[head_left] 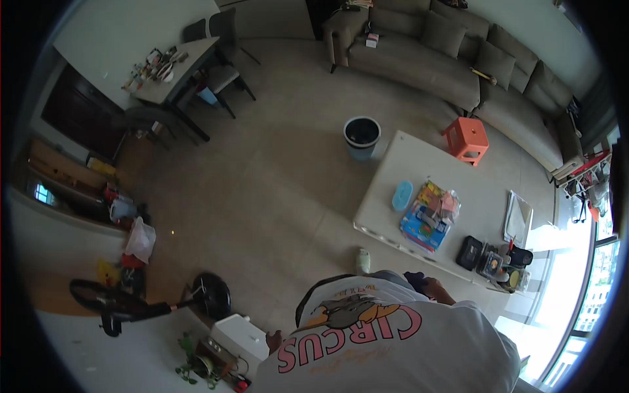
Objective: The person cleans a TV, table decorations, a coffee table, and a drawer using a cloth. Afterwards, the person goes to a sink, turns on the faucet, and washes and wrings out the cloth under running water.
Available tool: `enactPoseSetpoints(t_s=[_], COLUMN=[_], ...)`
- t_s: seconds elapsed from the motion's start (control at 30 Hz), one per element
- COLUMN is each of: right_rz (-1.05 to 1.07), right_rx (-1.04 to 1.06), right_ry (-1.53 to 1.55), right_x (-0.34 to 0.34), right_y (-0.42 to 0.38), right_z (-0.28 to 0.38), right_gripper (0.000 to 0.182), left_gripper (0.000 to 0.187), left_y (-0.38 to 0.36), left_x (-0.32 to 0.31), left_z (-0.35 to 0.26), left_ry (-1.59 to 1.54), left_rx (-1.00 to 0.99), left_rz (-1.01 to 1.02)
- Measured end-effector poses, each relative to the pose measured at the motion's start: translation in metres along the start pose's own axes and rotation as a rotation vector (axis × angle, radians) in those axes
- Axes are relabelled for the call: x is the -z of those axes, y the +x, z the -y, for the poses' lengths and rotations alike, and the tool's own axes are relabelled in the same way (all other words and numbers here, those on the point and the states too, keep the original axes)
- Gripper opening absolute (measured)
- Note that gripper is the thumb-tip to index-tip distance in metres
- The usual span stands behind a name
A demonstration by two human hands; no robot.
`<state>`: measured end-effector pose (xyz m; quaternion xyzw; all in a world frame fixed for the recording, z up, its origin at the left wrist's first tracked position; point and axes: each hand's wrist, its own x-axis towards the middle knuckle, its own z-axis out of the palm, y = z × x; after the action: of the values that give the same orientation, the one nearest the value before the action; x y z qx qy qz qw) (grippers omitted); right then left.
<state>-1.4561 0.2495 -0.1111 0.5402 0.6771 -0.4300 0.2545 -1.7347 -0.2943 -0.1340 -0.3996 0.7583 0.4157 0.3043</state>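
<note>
My right hand (432, 287) is in front of the right side of my white printed T-shirt (367, 327), near the near edge of the low white table (452, 154). Its fingers are closed around a dark, cloth-like item (415, 280), whose exact kind does not show. Low on the left, my left hand (274, 341) is beside a white cabinet (241, 333). Most of that hand is hidden behind the shirt, so its fingers cannot be made out. A pale green slipper-like item (363, 260) is on the floor ahead of me.
On the table lie a blue container (402, 195), colourful packets (429, 216) and a black case (469, 252). Beyond stand a bin (362, 137), an orange stool (466, 139) and a long sofa (413, 56). A black round-based stand (211, 295) and potted plant (204, 367) are at left.
</note>
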Motion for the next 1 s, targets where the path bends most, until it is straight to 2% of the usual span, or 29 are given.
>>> enactPoseSetpoints(t_s=[0.13, 0.23, 0.3, 0.43, 0.47, 0.53, 0.67, 0.77, 0.9, 1.0], right_rz=[0.019, -0.015, -0.06, -0.154, -0.137, -0.111, -0.037, -0.04, -0.084, -0.082], right_rx=[0.036, 0.164, 0.148, 0.205, 0.103, 0.047, -0.024, -0.031, -0.117, -0.272], right_ry=[-0.037, -0.17, -0.116, -0.2, -0.014, -0.025, 0.042, 0.186, 0.295, 0.275], right_x=[0.036, 0.064, 0.08, 0.065, 0.065, 0.047, 0.016, -0.003, -0.019, -0.013], right_y=[0.052, 0.089, 0.096, 0.146, 0.129, 0.124, 0.11, 0.086, 0.091, 0.1], right_z=[0.08, 0.143, 0.191, 0.232, 0.261, 0.294, 0.338, 0.37, 0.378, 0.383], right_gripper=[0.033, 0.035, 0.037, 0.037, 0.036, 0.036, 0.041, 0.039, 0.037, 0.037], left_gripper=[0.075, 0.074, 0.074, 0.073, 0.072, 0.072, 0.07, 0.07, 0.072, 0.072], left_y=[0.001, 0.012, 0.028, 0.071, 0.085, 0.112, 0.164, 0.192, 0.223, 0.22], left_x=[-0.02, -0.033, -0.041, -0.035, -0.028, -0.015, 0.024, 0.035, -0.015, -0.068], left_z=[-0.05, -0.076, -0.1, -0.161, -0.18, -0.219, -0.325, -0.439, -0.59, -0.659], left_ry=[-0.028, -0.029, -0.019, 0.019, 0.035, 0.061, 0.087, 0.087, 0.045, 0.07], left_rx=[0.01, 0.036, 0.051, 0.059, 0.052, 0.041, -0.05, -0.19, -0.33, -0.343], left_rz=[-0.017, -0.007, 0.002, 0.026, 0.025, 0.043, 0.065, 0.086, 0.075, 0.127])
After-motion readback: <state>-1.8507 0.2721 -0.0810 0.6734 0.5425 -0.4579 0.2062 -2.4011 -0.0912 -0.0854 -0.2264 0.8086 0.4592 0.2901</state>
